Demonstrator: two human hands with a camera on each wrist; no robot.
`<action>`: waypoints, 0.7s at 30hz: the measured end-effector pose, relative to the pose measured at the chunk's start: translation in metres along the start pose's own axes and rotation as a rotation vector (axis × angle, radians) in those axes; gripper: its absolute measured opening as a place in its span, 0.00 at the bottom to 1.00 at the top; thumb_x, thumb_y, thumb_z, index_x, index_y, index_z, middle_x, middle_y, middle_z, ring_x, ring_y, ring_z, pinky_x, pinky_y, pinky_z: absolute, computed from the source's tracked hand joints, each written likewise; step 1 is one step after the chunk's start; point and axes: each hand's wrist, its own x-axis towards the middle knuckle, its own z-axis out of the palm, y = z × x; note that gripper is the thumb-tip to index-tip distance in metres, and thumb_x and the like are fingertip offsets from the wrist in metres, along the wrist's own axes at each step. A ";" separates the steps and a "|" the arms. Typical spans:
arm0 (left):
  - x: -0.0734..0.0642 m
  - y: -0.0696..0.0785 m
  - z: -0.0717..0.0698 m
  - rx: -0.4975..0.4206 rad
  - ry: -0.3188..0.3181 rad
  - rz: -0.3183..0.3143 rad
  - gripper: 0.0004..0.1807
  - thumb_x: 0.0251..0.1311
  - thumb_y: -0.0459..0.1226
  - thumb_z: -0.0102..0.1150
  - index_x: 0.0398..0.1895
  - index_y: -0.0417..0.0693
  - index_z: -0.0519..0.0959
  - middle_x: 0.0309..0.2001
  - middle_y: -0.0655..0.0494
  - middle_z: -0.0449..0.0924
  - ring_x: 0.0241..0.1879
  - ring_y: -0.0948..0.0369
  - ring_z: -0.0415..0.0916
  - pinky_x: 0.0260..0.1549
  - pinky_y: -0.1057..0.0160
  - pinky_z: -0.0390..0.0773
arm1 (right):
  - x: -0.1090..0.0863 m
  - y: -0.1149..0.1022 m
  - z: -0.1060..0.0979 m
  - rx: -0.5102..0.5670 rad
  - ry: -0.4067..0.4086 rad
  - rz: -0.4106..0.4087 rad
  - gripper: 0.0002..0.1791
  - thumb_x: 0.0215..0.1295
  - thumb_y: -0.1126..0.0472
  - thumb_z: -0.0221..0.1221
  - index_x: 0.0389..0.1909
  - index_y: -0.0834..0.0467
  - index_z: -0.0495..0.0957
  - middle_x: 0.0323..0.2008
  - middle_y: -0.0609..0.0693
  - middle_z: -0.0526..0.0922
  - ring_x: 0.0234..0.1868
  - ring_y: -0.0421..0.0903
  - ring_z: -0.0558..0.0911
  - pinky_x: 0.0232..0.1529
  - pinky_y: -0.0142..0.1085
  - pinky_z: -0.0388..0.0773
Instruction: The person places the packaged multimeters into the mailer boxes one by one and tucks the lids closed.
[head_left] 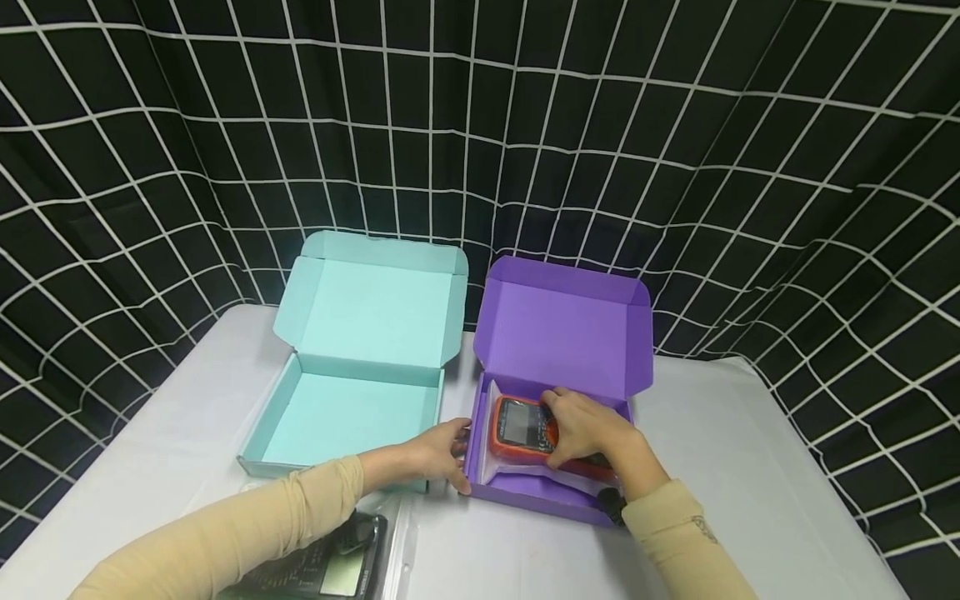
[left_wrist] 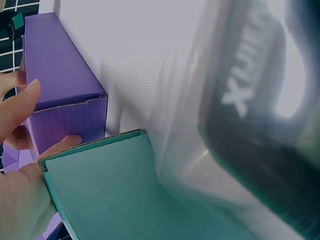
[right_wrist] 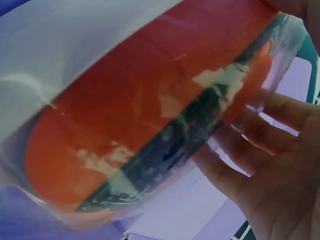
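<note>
An orange digital multimeter (head_left: 519, 427) in a clear plastic bag lies in the open purple box (head_left: 517, 497). My right hand (head_left: 588, 427) spans its body from above, thumb on the near edge and fingers on the far edge. In the right wrist view, the multimeter's orange side (right_wrist: 125, 95) fills the frame under the wrinkled bag. My left hand (head_left: 433, 454) rests against the outside of the purple box's left wall, thumb near the front corner. In the left wrist view, its fingers (left_wrist: 17, 110) lie straight along the purple cardboard.
An open teal box (head_left: 352, 417) with its lid raised stands left of the purple one. A black meter in clear packaging (head_left: 330, 567) lies at the front, partly under my left sleeve. Black plugs (head_left: 611, 503) stick out at the purple box's front right. A grid-patterned curtain (head_left: 420, 108) surrounds the table.
</note>
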 end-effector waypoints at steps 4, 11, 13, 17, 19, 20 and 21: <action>-0.001 0.001 0.000 -0.013 0.002 -0.001 0.54 0.34 0.10 0.63 0.70 0.23 0.48 0.67 0.25 0.58 0.64 0.36 0.63 0.59 0.49 0.72 | 0.003 -0.001 0.001 0.010 -0.015 0.005 0.37 0.29 0.55 0.77 0.43 0.65 0.72 0.32 0.49 0.72 0.32 0.43 0.72 0.35 0.37 0.77; -0.001 0.001 0.000 -0.006 0.010 -0.001 0.54 0.33 0.10 0.63 0.70 0.23 0.49 0.66 0.26 0.58 0.64 0.36 0.64 0.58 0.50 0.72 | 0.004 -0.001 0.003 0.002 -0.031 0.019 0.37 0.28 0.55 0.79 0.41 0.64 0.72 0.31 0.49 0.72 0.32 0.44 0.73 0.36 0.39 0.78; 0.000 0.001 0.000 0.005 0.011 0.002 0.54 0.33 0.11 0.63 0.70 0.23 0.49 0.66 0.27 0.59 0.64 0.37 0.64 0.58 0.50 0.73 | 0.004 -0.001 0.003 0.004 -0.037 0.025 0.36 0.28 0.55 0.79 0.40 0.64 0.72 0.31 0.49 0.72 0.32 0.45 0.73 0.36 0.39 0.78; 0.002 -0.002 0.000 0.004 0.004 0.008 0.54 0.33 0.11 0.63 0.70 0.23 0.50 0.66 0.26 0.59 0.64 0.37 0.64 0.59 0.49 0.72 | 0.006 -0.001 0.004 0.009 -0.055 0.033 0.36 0.29 0.55 0.79 0.41 0.64 0.72 0.31 0.50 0.72 0.32 0.45 0.73 0.36 0.40 0.78; 0.002 -0.003 0.000 -0.001 0.001 0.008 0.54 0.33 0.11 0.63 0.70 0.23 0.49 0.66 0.26 0.59 0.64 0.36 0.64 0.59 0.49 0.71 | 0.006 0.000 0.004 0.009 -0.065 0.036 0.37 0.29 0.55 0.79 0.42 0.65 0.72 0.32 0.50 0.73 0.33 0.46 0.74 0.37 0.41 0.78; 0.002 -0.003 0.000 -0.005 -0.002 0.008 0.54 0.33 0.11 0.63 0.70 0.23 0.49 0.66 0.26 0.58 0.64 0.36 0.63 0.59 0.49 0.71 | 0.006 0.000 0.004 0.010 -0.069 0.037 0.38 0.29 0.55 0.79 0.43 0.65 0.72 0.33 0.50 0.73 0.34 0.46 0.74 0.38 0.41 0.78; 0.003 -0.003 0.000 -0.005 -0.005 0.008 0.54 0.33 0.12 0.64 0.70 0.23 0.49 0.67 0.26 0.58 0.64 0.36 0.63 0.60 0.49 0.71 | 0.006 0.000 0.004 0.014 -0.074 0.039 0.38 0.29 0.55 0.79 0.43 0.66 0.72 0.33 0.51 0.74 0.34 0.46 0.74 0.39 0.42 0.79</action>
